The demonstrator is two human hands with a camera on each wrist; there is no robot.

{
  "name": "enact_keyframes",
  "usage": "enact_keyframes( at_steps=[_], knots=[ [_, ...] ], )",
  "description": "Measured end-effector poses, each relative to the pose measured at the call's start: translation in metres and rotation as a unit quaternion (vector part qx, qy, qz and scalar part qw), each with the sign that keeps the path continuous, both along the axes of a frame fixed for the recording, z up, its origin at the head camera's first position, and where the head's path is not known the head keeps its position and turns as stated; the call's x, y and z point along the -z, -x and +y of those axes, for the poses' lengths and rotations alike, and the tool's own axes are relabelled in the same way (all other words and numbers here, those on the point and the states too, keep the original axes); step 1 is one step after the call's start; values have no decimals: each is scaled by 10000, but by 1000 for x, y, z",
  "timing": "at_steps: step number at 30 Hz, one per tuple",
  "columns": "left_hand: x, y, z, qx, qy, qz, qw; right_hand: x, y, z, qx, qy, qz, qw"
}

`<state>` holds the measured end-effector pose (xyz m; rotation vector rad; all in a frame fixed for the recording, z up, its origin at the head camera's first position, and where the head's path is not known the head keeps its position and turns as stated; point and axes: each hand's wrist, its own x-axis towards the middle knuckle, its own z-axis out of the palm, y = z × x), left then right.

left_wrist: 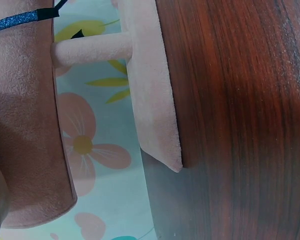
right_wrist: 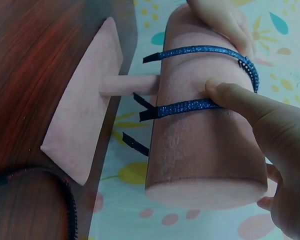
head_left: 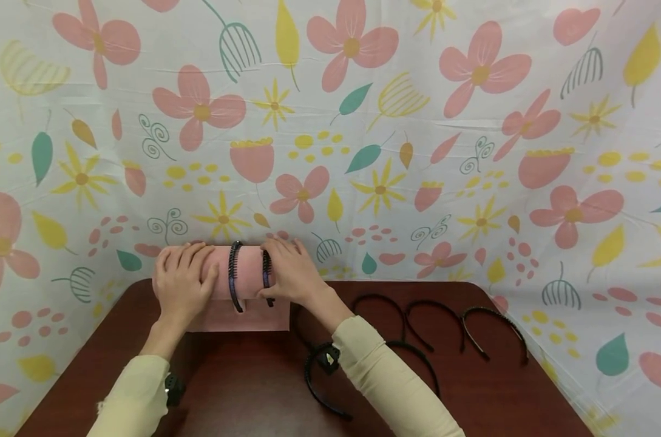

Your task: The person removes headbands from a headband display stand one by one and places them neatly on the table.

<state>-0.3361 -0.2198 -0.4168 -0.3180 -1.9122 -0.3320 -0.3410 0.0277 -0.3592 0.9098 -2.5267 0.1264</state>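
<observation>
A pink velvet cylinder stand (head_left: 249, 267) on its flat base (head_left: 237, 318) sits at the table's far edge. Two glittery dark-blue headbands ring the cylinder, one at the middle (head_left: 233, 273) and one further right (head_left: 266, 276). My left hand (head_left: 184, 282) lies over the cylinder's left part with relaxed fingers. The right hand (head_left: 286, 273) wraps the cylinder's right end and pinches the right headband (right_wrist: 190, 106), its thumb (right_wrist: 240, 97) pressed on the band. In the right wrist view the other headband (right_wrist: 200, 50) lies just below the left hand's fingers (right_wrist: 225, 20).
Several loose black headbands lie on the dark wood table (head_left: 243, 388) right of the stand, such as one (head_left: 379, 300) near my right forearm and one (head_left: 494, 321) near the right edge. A floral cloth (head_left: 363, 121) rises behind and beside the table.
</observation>
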Motion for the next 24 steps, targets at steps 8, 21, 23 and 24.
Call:
enact_keyframes(
  at_steps=[8, 21, 23, 24],
  knots=[
    [1, 2, 0, 9, -24, -12, 10000, 1, 0, 8, -17, -197, -356, 9992],
    [1, 1, 1, 48, -50, -50, 10000, 5, 8, 33, -291, 96, -287, 9991],
    [1, 0, 1, 41, -51, -40, 10000, 6, 8, 37, -301, 154, -279, 9990],
    [1, 0, 1, 32, -41, -41, 10000, 7, 8, 40, -303, 177, -271, 9990]
  ],
)
